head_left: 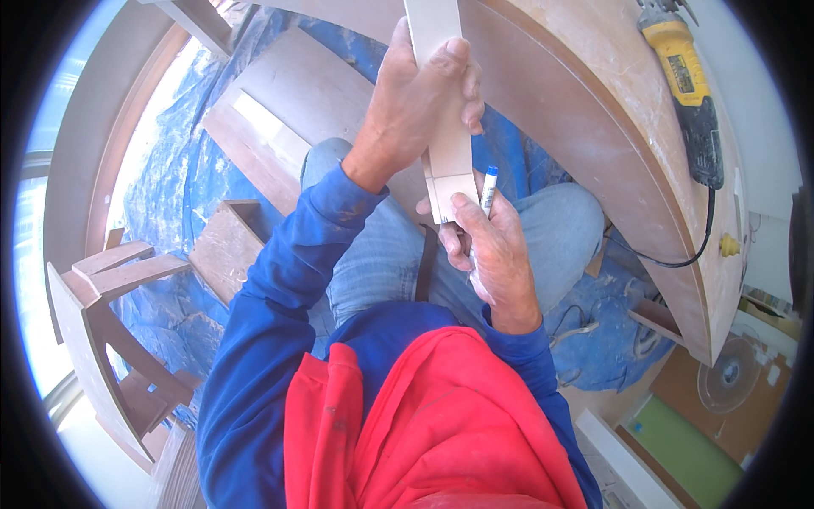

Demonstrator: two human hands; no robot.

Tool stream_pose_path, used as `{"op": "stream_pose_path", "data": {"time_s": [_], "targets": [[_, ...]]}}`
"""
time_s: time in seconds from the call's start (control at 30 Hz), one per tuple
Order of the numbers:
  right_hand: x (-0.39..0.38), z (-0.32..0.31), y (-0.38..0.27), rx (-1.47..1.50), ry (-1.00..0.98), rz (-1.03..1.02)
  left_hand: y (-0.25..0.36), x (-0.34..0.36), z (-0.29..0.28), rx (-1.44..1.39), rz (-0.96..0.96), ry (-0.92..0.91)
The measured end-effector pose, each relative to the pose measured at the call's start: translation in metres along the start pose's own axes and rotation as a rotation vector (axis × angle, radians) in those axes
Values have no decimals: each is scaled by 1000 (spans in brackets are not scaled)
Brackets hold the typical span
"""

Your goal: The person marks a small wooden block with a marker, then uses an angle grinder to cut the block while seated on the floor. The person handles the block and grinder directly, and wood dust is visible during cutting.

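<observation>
Wooden strip [452,153] in both hands [414,97] [502,248], printed marker [489,193], labelled yellow tool [685,89]

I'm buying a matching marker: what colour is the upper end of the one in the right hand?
Blue; the marker's upper end shows in the head view.

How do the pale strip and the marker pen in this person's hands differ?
The pale strip is long, flat and wide; the marker pen is short and slim. The strip is beige, the pen white with a blue end. The left hand and right hand both hold the strip; only the right holds the pen. Both are straight.
</observation>
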State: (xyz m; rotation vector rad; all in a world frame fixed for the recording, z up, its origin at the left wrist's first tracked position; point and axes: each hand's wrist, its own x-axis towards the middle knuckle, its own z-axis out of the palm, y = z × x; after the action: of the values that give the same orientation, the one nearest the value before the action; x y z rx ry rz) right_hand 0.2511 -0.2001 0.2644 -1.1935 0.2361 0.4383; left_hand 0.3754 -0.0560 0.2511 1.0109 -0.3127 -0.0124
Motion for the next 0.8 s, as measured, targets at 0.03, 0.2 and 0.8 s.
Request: {"op": "stream_pose_path", "data": {"time_s": [0.03,0.2,0.8], "targets": [[0,1,0,2,10,0,1,1,0,-3,-19,7],[0,1,-1,-3,6,-8,5,2,1,35,-40,10],[0,-14,-2,-69,25,56,57,18,19,8,-138,59]]}}
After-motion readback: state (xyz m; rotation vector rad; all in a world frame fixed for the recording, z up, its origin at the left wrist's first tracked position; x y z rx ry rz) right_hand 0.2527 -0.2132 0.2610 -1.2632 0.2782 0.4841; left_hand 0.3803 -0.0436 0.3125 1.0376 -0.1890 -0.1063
